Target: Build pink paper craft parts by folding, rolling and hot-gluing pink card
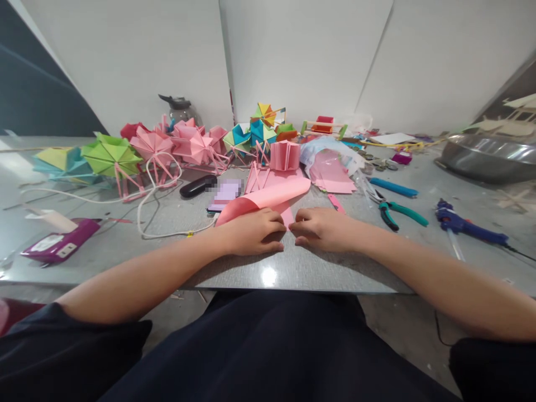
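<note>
a curled pink paper sheet (274, 196) lying on the grey counter (234, 273), the left hand (253, 231) overlapping its near edge, the right hand (321, 230) facing the left, both curling their fingers, any grip unclear, teal-handled metal pliers (387, 207) lying further right

Pink paper sheet (274, 195), plain, on tabletop (234, 273), curled into loose roll; L end flared open w/ darker pink inside, R end farther back. Near edge partly hidden. Flat pink strip (287, 215) just beside it; can't tell if same pc.
</note>
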{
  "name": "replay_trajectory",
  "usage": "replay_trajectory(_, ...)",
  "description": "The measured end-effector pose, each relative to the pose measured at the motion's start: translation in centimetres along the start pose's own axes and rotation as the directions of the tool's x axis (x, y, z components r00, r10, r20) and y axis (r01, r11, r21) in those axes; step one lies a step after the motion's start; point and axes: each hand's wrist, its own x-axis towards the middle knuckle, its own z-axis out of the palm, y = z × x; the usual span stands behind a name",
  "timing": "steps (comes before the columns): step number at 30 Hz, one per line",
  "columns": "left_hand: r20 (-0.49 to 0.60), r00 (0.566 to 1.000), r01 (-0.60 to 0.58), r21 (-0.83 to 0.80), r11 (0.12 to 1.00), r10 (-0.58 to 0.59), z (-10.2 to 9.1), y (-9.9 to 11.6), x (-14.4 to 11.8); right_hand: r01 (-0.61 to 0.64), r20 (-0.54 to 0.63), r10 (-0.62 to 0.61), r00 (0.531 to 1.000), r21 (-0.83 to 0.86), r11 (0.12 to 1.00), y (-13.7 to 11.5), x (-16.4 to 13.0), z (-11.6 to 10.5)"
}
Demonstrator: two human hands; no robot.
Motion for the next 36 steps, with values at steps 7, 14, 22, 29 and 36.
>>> replay_trajectory(7, -0.003, 1.0, -0.003, -0.023, 1.0, 0.002, -0.1, 0.1, 0.0, -0.027, 0.005, 0.027, 1.0, -0.026, 0.999, -0.1, -0.1, -0.1)
replay_trajectory(14, 0.009, 1.0, 0.013, -0.009, 1.0, -0.013, -0.2, 0.2, 0.0, -0.039, 0.05, 0.044, 0.998, -0.096, 0.995, -0.4, 0.0, -0.3)
replay_trajectory(22, 0.008, 1.0, 0.01, 0.028, 1.0, -0.01, 0.1, 0.2, -0.1, -0.016, 0.047, 0.024, 0.999, -0.157, 0.987, -1.2, -0.2, -0.6)
replay_trajectory(29, 0.023, 1.0, -0.012, 0.005, 1.0, 0.012, 0.1, 0.4, -0.2, -0.011, 0.036, 0.017, 0.999, -0.166, 0.986, -1.4, -0.4, -0.5)
replay_trajectory(36, 0.019, 0.999, -0.029, 0.023, 0.999, 0.028, -0.1, 0.5, -0.1, -0.023, 0.051, 0.032, 0.998, -0.161, 0.987, -1.5, -0.3, -0.5)
